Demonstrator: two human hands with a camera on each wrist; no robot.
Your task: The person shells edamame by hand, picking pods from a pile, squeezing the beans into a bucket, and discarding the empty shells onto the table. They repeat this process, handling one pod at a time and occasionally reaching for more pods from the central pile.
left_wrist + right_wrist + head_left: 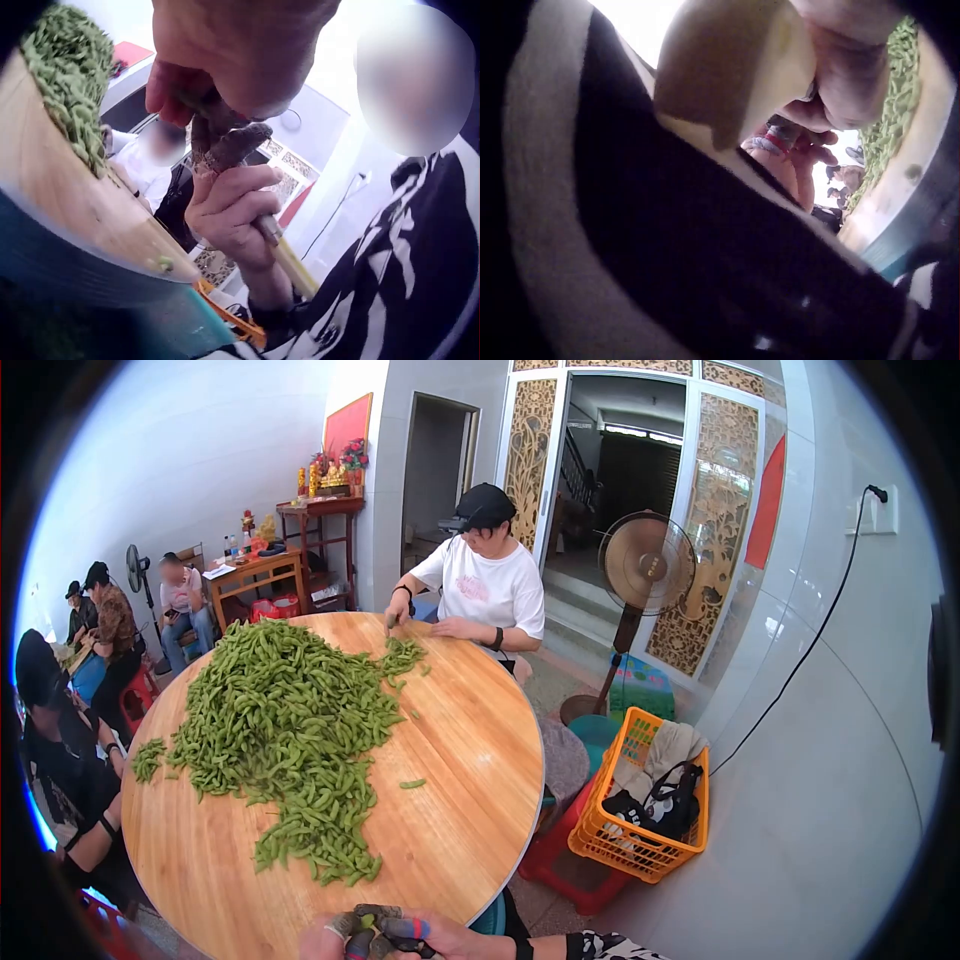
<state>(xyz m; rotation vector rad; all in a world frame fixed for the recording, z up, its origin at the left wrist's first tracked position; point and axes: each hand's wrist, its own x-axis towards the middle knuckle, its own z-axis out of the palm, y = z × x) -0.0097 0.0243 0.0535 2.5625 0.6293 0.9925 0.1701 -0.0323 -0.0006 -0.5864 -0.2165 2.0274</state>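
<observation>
At the table's near edge, in the head view, my left hand (322, 938) and right hand (445, 937) meet with dark coverings on several fingertips. A bit of green pod (367, 922) shows between them. In the left wrist view, the left hand (240, 56) curls its fingers and thumb around the pod, mostly hidden. Below it, the right hand (236, 214) grips a tool with a pale yellow handle (296, 266); I cannot tell its kind because the working end is hidden. That handle fills the upper middle of the right wrist view. A large heap of green soybean pods (285, 710) lies on the round wooden table (465, 760).
Across the table, a person in a white shirt (490, 585) works at a small pod pile (402, 655). Another person in black (60, 740) sits at the left. An orange crate (640, 840) with cloth stands right of the table, near a standing fan (648, 565).
</observation>
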